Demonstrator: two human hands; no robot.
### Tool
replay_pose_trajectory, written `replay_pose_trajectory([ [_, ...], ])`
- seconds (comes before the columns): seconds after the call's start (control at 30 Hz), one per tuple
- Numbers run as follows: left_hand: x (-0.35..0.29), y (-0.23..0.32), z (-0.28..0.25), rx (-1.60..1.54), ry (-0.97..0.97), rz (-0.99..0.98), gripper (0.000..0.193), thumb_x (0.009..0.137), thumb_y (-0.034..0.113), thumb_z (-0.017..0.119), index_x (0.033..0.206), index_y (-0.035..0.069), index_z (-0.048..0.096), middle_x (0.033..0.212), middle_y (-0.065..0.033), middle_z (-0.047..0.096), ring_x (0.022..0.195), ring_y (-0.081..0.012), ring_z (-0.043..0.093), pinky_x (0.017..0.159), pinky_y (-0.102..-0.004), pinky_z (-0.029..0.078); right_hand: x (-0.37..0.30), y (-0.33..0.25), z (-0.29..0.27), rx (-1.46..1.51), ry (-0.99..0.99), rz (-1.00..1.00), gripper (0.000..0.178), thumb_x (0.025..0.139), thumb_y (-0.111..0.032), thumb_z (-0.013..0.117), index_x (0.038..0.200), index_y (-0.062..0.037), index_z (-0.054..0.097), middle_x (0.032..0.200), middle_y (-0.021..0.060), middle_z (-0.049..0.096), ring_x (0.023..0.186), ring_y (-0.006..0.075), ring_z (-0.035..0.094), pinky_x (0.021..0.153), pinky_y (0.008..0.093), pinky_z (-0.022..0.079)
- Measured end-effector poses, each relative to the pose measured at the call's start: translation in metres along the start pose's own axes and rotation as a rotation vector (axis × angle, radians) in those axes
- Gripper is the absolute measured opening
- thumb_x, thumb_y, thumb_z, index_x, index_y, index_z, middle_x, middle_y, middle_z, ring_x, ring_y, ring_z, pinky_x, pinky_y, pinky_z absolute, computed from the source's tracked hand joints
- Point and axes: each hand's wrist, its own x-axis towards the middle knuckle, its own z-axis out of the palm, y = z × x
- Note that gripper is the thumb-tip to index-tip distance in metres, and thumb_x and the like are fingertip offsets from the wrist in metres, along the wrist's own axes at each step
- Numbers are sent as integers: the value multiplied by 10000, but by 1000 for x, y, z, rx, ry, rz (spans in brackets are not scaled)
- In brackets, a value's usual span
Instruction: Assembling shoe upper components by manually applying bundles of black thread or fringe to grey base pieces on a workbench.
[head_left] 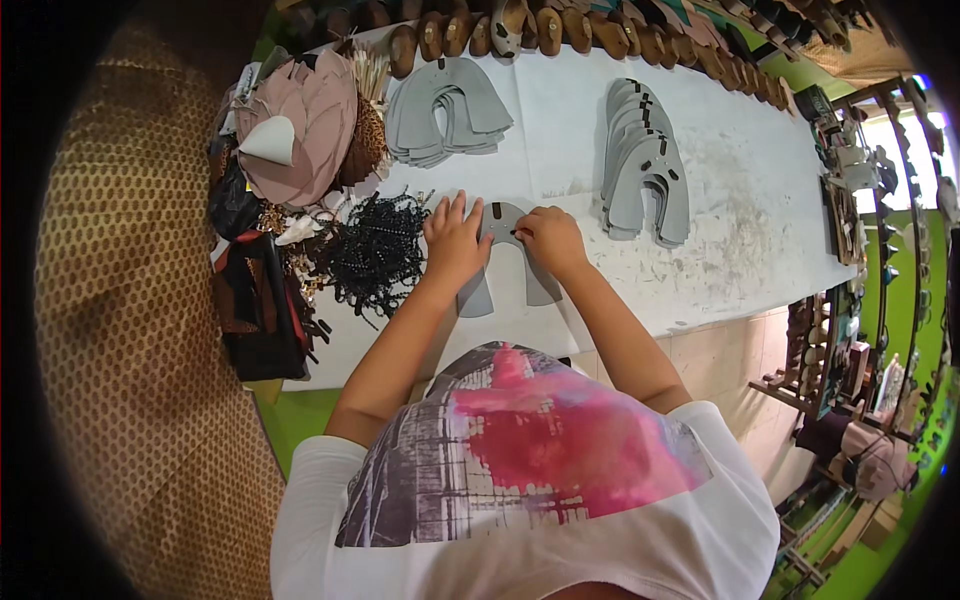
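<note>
A grey U-shaped shoe upper (543,288) lies flat on the white-covered table, its curve pointing away from me. A dark tab marks the top of that curve. My left hand (455,243) rests open over the piece's left side, fingers spread and thumb at its edge. On the other side, my right hand (553,241) is closed in a pinch near the inner edge of the curve. A small black piece shows at its fingertips; its exact kind is too small to make out.
Grey uppers form one stack (480,90) at the back and a fanned row (640,165) to the right. Black beaded strands (375,250) and pink leaf-shaped pieces (325,110) lie left. Wooden shoe lasts (550,32) line the far edge. A shoe rack (885,250) stands right.
</note>
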Motion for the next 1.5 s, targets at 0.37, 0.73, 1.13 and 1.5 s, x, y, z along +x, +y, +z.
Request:
replay_pose_trajectory([
  [0.37, 21, -7, 7, -157, -59, -36, 311, 651, 236, 730, 893, 138, 560, 1325, -111, 398, 1274, -394, 250, 994, -511, 204, -11, -6, 2, -132, 35, -138, 54, 705, -137, 597, 739, -135, 640, 733, 15, 580, 766, 215, 543, 670, 348, 404],
  [0.73, 30, 5, -9, -204, -193, -112, 264, 632, 329, 747, 851, 186, 708, 1400, -122, 336, 1290, -436, 192, 1006, -550, 164, -18, -2, 3, -219, 84, -257, 41, 723, -127, 564, 739, -107, 596, 784, 20, 554, 768, 209, 537, 675, 341, 409],
  [1.13, 34, 16, -3, -113, -316, -151, 315, 720, 330, 675, 915, 84, 692, 1422, -100, 291, 1314, -387, 155, 1005, -609, 145, -24, -9, 7, -302, 57, -194, 70, 755, -173, 574, 770, -111, 602, 792, 21, 547, 771, 214, 538, 647, 359, 410],
  [1.5, 22, 29, -19, -99, -482, -186, 426, 738, 493, 608, 1034, 192, 670, 1455, -151, 208, 1334, -410, 98, 1012, -615, 106, -44, -1, 9, -141, 133, -126, 177, 742, -164, 578, 892, -90, 639, 909, 30, 564, 878, 213, 526, 740, 357, 410],
])
